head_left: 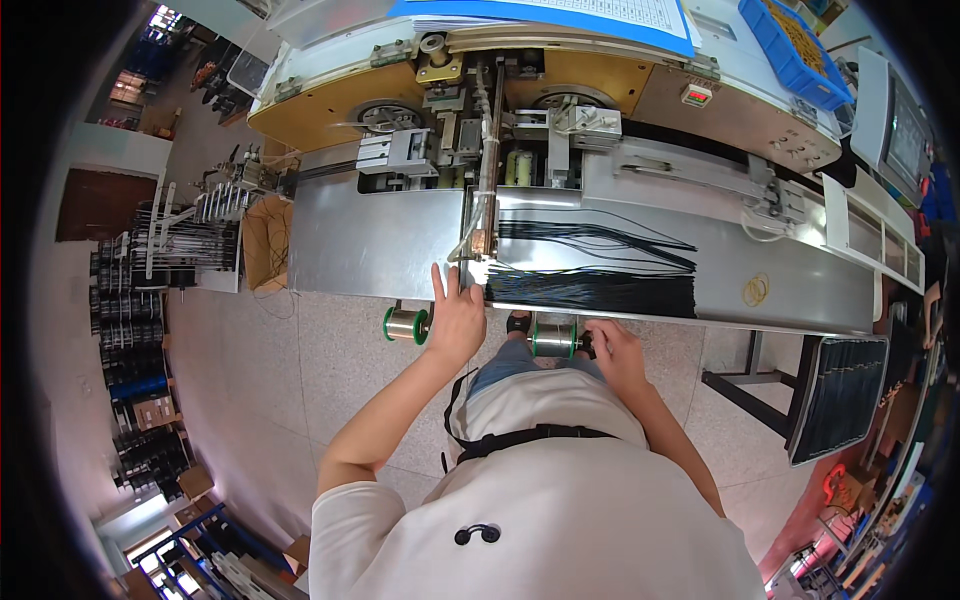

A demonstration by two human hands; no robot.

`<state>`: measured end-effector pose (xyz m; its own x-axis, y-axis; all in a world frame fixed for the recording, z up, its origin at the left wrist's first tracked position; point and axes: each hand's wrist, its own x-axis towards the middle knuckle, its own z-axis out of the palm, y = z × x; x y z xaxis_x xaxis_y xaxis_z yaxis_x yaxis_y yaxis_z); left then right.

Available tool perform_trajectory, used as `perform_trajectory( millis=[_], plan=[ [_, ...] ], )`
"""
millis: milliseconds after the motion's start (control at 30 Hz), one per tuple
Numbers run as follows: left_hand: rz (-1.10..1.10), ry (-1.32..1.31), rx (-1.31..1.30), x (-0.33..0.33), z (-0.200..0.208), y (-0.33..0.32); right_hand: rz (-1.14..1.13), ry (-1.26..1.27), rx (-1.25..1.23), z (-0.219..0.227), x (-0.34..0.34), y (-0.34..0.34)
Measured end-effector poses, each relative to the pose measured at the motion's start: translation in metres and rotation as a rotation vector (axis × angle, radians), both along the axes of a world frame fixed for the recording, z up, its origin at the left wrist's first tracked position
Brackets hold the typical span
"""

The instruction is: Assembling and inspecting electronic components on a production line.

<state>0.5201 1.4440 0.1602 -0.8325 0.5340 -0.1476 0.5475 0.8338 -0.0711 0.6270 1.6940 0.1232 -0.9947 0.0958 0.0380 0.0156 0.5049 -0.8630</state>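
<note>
My left hand (457, 325) reaches to the front edge of a steel worktop (380, 240), fingers stretched and spread below the machine's middle column (487, 180). Its thumb side is beside the left ends of a dense bundle of thin black cables (600, 290); whether it touches them I cannot tell. A looser group of black cables (580, 240) lies behind that bundle. My right hand (618, 352) is closed just in front of the worktop's edge, fingers curled in a pinch; anything in them is too small to make out. Near it is a green-rimmed spool of silvery wire (555, 339).
A second green-rimmed spool (404, 323) hangs below the worktop at left. Yellow rubber bands (756, 290) lie on the worktop at right. A blue bin (795, 50) and a blue clipboard (560, 14) sit on the machine. A rack with black cables (838, 400) stands at right.
</note>
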Motion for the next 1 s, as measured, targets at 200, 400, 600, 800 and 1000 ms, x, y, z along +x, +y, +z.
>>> perform_trajectory(
  millis=[200, 400, 600, 800, 1000],
  plan=[
    [0.027, -0.01, 0.353, -0.009, 0.011, -0.028, -0.003, -0.002, 0.039, 0.006, -0.001, 0.0],
    [0.192, -0.035, 0.463, 0.011, 0.013, -0.067, 0.016, -0.027, 0.061, 0.002, -0.004, -0.004],
    [0.136, -0.041, 0.6, 0.025, 0.01, -0.052, 0.066, -0.005, 0.043, 0.004, -0.013, -0.012],
    [0.08, -0.025, 0.558, 0.025, 0.005, -0.046, 0.083, 0.018, 0.024, 0.003, -0.012, -0.012],
    [-0.005, -0.03, 0.476, 0.018, 0.004, -0.037, 0.064, 0.027, 0.028, 0.004, -0.007, -0.008]
  ],
)
